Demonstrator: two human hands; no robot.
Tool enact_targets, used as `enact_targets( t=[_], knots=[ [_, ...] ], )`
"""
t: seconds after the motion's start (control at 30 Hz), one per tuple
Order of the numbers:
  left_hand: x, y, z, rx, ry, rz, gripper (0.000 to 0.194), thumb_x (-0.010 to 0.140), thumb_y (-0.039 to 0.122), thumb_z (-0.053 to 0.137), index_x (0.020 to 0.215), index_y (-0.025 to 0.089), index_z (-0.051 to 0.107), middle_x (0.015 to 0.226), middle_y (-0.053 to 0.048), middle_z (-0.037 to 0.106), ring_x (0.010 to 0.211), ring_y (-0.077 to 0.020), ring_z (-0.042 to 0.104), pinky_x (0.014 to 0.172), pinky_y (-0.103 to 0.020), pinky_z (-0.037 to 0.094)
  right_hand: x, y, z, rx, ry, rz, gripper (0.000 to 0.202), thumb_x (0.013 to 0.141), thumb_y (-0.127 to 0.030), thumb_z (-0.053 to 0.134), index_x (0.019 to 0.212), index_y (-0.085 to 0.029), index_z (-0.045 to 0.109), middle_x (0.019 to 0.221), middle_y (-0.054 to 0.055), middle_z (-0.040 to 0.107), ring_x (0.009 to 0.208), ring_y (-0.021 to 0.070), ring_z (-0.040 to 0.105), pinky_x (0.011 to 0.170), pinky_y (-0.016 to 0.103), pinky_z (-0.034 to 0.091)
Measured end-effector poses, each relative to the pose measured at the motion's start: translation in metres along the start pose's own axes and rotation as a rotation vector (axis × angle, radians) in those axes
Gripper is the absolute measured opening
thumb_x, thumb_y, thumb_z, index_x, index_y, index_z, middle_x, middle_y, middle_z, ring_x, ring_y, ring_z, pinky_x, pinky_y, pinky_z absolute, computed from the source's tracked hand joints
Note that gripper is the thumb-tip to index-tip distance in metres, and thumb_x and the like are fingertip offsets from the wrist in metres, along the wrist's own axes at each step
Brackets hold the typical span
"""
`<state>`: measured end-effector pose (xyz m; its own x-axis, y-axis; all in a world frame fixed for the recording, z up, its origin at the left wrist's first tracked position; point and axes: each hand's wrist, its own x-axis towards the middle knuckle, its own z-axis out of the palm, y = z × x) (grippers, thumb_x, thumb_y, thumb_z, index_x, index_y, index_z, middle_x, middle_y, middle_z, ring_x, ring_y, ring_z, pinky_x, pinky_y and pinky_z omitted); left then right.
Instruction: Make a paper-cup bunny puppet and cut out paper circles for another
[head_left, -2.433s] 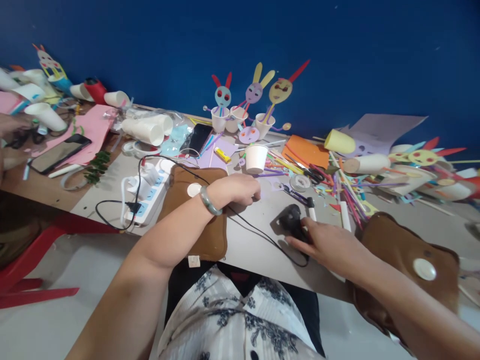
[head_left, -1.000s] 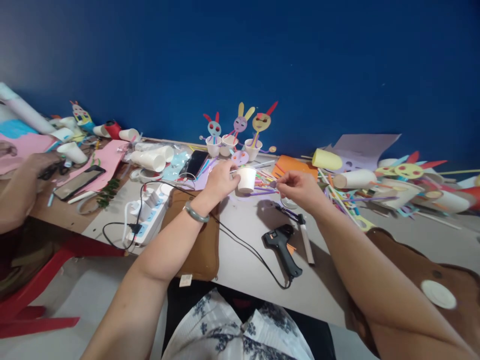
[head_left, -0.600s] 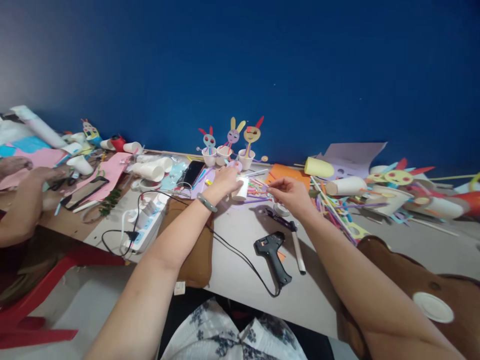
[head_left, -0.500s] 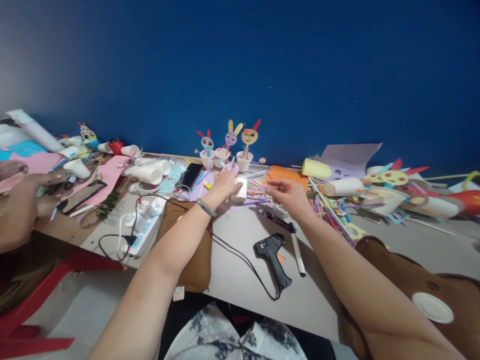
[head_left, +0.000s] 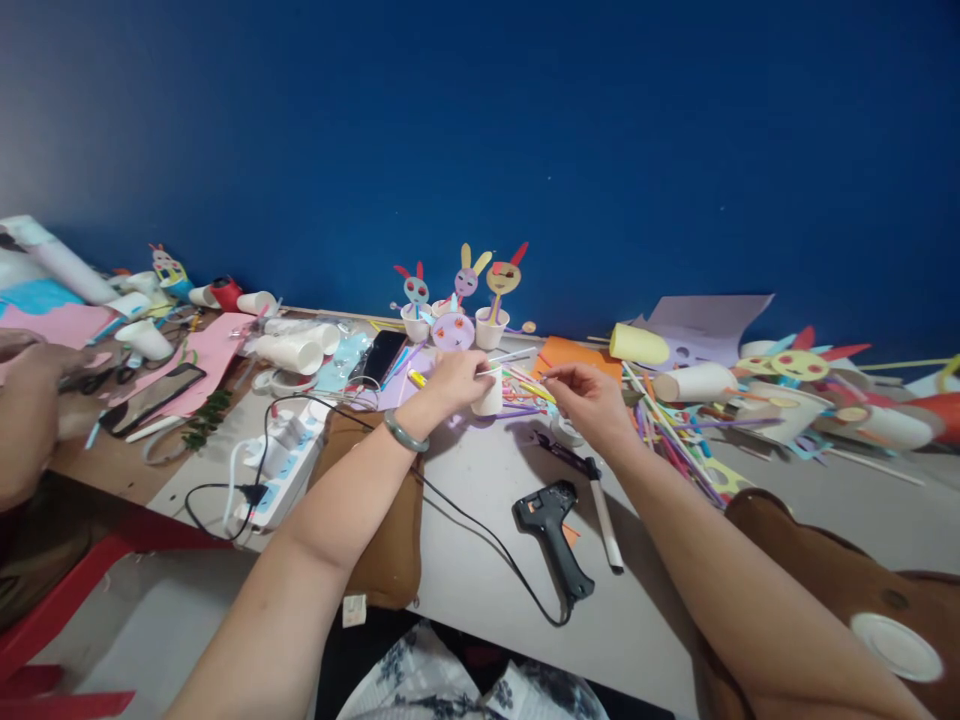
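Note:
My left hand (head_left: 454, 383), with a bangle on its wrist, is closed around the left side of a small white paper cup (head_left: 489, 396). Just behind that hand rises a round purple paper rabbit face (head_left: 453, 331) with orange eyes; how it joins the cup is hidden. My right hand (head_left: 586, 400) is held to the right of the cup, thumb and fingers pinched together. What they pinch is too small to make out. Coloured paper sticks (head_left: 525, 383) lie between the hands. A black glue gun (head_left: 553, 545) rests on the table nearer to me.
Paper rabbit figures in cups (head_left: 491, 325) stand against the blue wall. A power strip (head_left: 289, 470), brown pouch (head_left: 386, 540) and phone (head_left: 380, 357) are at left. A marker (head_left: 606, 525) and brown bag (head_left: 817, 590) lie right. Another person's hand (head_left: 34, 375) shows far left.
My left hand has lowered slightly, and the purple rabbit face behind it shows more fully. My right hand has shifted slightly right; the small purple bit at its fingertips no longer shows.

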<state>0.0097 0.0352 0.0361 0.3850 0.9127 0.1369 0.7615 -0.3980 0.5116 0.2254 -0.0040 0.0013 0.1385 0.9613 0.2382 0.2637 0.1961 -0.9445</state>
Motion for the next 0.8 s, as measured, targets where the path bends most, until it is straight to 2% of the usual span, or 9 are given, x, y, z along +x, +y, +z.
enact_targets(
  t=[0.2,0.53,0.67,0.8],
  knots=[
    [-0.003,0.01,-0.003,0.066,0.03,0.059,0.011,0.088,0.02,0.06,0.085,0.018,0.071,0.09,-0.006,0.077,0.087,-0.0226,0.067,0.092,-0.04,0.046,-0.004,-0.008,-0.001,0.026,-0.009,-0.068,0.014,0.072,-0.031,0.072,0.08,-0.02,0.068,0.06,-0.002,0.059,0.051,0.0117,0.049,0.049,0.026,0.04],
    [-0.002,0.008,0.001,0.1,0.059,0.094,0.014,0.088,0.02,0.057,0.084,0.018,0.07,0.089,-0.007,0.076,0.09,-0.0243,0.068,0.091,-0.042,0.044,-0.007,-0.013,-0.001,-0.028,-0.077,0.007,0.019,0.07,-0.035,0.074,0.08,-0.018,0.072,0.067,0.004,0.07,0.056,0.0142,0.057,0.047,0.026,0.041],
    [-0.002,0.006,0.003,0.11,0.022,0.099,0.013,0.089,0.022,0.057,0.086,0.018,0.069,0.088,-0.007,0.076,0.088,-0.0246,0.068,0.092,-0.042,0.045,-0.005,-0.008,-0.002,-0.04,-0.054,-0.018,0.021,0.072,-0.037,0.075,0.082,-0.018,0.072,0.065,0.002,0.068,0.056,0.0145,0.057,0.049,0.026,0.042],
    [-0.002,0.005,0.003,0.101,-0.01,0.111,0.014,0.09,0.022,0.056,0.094,0.018,0.068,0.096,-0.009,0.077,0.092,-0.0258,0.068,0.093,-0.042,0.046,-0.004,-0.002,-0.001,-0.091,-0.025,-0.105,0.019,0.076,-0.036,0.074,0.084,-0.019,0.072,0.067,0.002,0.068,0.06,0.0159,0.059,0.056,0.029,0.047]
  ],
)
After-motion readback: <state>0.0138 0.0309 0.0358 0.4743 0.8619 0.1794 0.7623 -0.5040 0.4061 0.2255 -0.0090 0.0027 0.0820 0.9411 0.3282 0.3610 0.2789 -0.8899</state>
